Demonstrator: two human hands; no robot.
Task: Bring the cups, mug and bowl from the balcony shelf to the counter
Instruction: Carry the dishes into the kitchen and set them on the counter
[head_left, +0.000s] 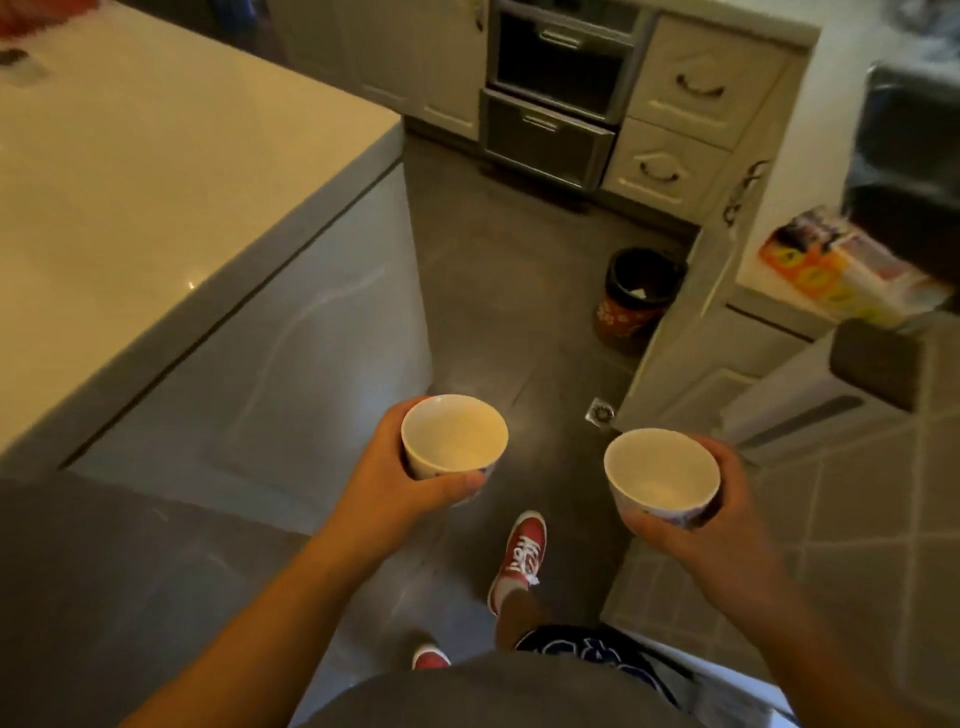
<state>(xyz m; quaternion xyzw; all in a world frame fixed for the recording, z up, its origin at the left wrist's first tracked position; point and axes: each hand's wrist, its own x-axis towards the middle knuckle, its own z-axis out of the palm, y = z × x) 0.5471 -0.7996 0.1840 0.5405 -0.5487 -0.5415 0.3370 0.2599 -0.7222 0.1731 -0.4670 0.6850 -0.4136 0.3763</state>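
Below the head camera, a person stood in a narrow kitchen aisle, seen from above, with both forearms reaching forward. Each hand carried one small white cup, upright and apparently empty. The left hand (400, 467) was wrapped around the left cup (454, 439), thumb lying across its near side and fingers curled round the far side. The right hand (711, 525) cradled the right cup (662, 475) from below and outside, fingers closed against its wall. Both cups showed a trace of blue pattern low on the outside. They were held apart, level with each other, over the dark tiled floor (493, 260).

A pale counter (156, 156) filled the upper left of the view, its corner ahead and to the left of the cups. The left hand was the nearer one to it; the right hand would have to cross further over. A second worktop (795, 171) ran along the right side, holding a colourful box (831, 270).

One red shoe (522, 556) was stepping forward. A dark bin (636, 296) sat on the floor ahead, beside cream cabinet drawers (691, 104) and an oven (558, 93).

Judging by this, the carrying step was under way, and setting down on the left counter looked the likely next move. No mug or bowl was visible.
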